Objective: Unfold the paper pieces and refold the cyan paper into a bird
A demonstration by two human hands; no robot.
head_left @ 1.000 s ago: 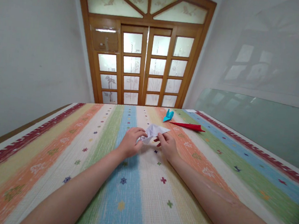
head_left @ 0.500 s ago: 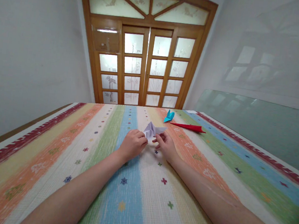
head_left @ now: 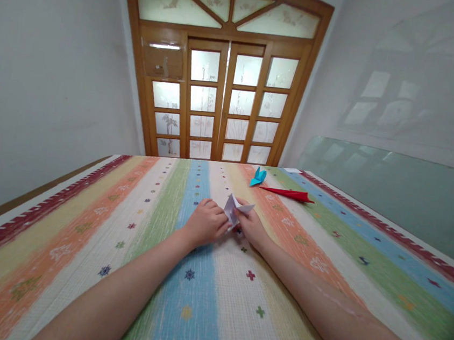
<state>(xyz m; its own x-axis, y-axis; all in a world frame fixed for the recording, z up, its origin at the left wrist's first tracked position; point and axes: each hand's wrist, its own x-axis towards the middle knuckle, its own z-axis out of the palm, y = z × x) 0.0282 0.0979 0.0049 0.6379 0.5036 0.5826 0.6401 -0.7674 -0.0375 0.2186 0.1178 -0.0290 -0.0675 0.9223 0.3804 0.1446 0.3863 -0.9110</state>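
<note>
A folded piece of white paper (head_left: 231,207) with pointed flaps is held between my two hands, just above the striped tablecloth (head_left: 187,290). My left hand (head_left: 207,222) pinches its left lower edge, fingers curled together. From the other side my right hand (head_left: 250,225) grips it, thumb on the near face and the other fingers partly hidden behind the paper. Beyond my right hand lie a small blue folded-paper figure (head_left: 258,177) with upright points and a long, narrow red paper plane (head_left: 289,194).
The table stretches to wooden double doors (head_left: 224,99) with frosted panes at the far end. Along the right side leans a pale greenish glass-like panel (head_left: 392,176). White walls stand on both sides.
The white paper has been tilted and turned, its flaps now pointing differently. My right hand has closed further around it, and both hands sit slightly nearer each other.
</note>
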